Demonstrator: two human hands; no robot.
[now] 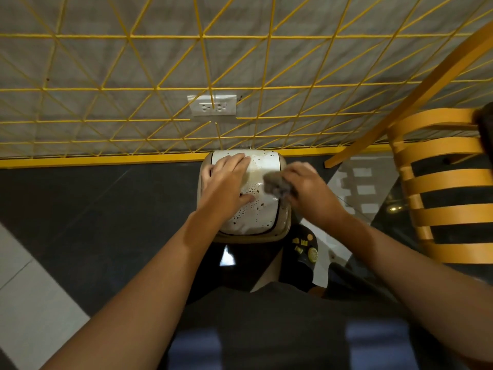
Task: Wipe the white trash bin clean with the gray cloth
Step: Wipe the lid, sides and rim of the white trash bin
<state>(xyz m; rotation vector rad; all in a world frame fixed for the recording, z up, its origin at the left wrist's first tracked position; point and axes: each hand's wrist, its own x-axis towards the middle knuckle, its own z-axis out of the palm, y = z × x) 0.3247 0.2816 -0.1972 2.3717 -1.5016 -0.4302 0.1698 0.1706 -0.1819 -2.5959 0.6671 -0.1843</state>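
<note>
Head view shows the left hand (229,180) flat, steadying the white trash bin (260,214) by the wall, the right hand (306,188) clutching the gray cloth (277,184) on its spotted lid, so wiping seems underway and should next sweep across the specks.

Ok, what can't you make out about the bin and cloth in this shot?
1. Sides of the white trash bin: the head view looks straight down, so its lid hides them.
2. Lid surface under the left hand: covered, so stains there are unknown.
3. The gray cloth: blurred and partly bunched inside the right hand; its full extent is unclear.
4. The chair: cut off by the right edge.
</note>
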